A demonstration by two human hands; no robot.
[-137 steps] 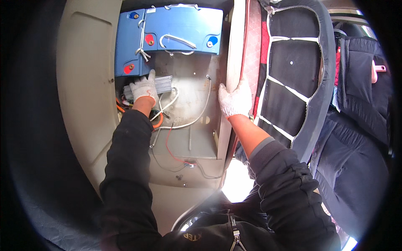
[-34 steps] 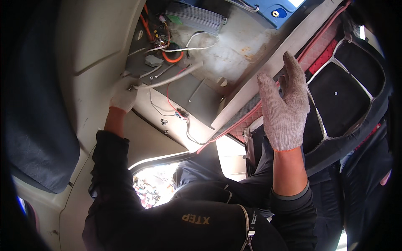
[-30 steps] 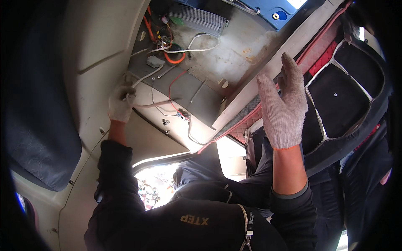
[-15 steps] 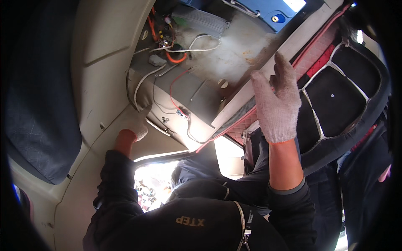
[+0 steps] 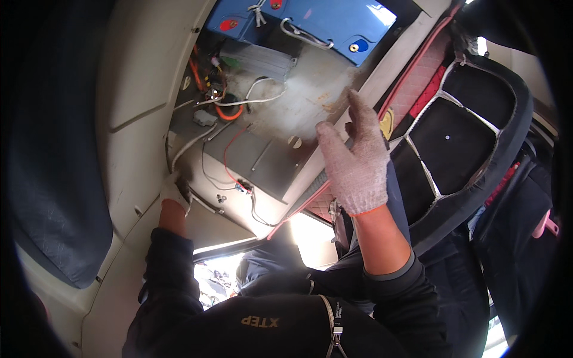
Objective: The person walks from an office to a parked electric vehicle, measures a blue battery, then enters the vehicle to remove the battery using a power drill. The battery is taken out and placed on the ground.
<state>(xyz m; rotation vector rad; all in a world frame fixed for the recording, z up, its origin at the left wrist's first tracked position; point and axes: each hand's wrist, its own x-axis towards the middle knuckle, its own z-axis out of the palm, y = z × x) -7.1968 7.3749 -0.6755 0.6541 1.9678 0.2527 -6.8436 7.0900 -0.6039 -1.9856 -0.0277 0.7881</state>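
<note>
My left hand (image 5: 174, 194), in a pale knit glove, is at the left wall of a storage bay. Its fingers are curled and partly in shadow at a white cable (image 5: 189, 145), which passes behind them and seems gripped. My right hand (image 5: 358, 164), gloved too, is raised above the bay's padded right edge with its fingers apart and nothing held. Between the hands, a small connector (image 5: 243, 187) with red and dark wires lies on the bay's near ledge. Beyond it are an orange corrugated tube (image 5: 230, 114) and a grey finned metal box (image 5: 259, 61).
A blue battery (image 5: 325, 24) with a rope handle fills the bay's far end. To the right stands a dark seat cushion (image 5: 465, 134) with white cord across its underside. Another dark seat part (image 5: 59, 179) hangs at far left. A yellow object (image 5: 387, 122) shows behind my right hand.
The view has shifted, bringing more of the blue battery into sight. My right hand appears further left and slightly lower, still spread. My left hand's fingers look more drawn in at the white cable.
</note>
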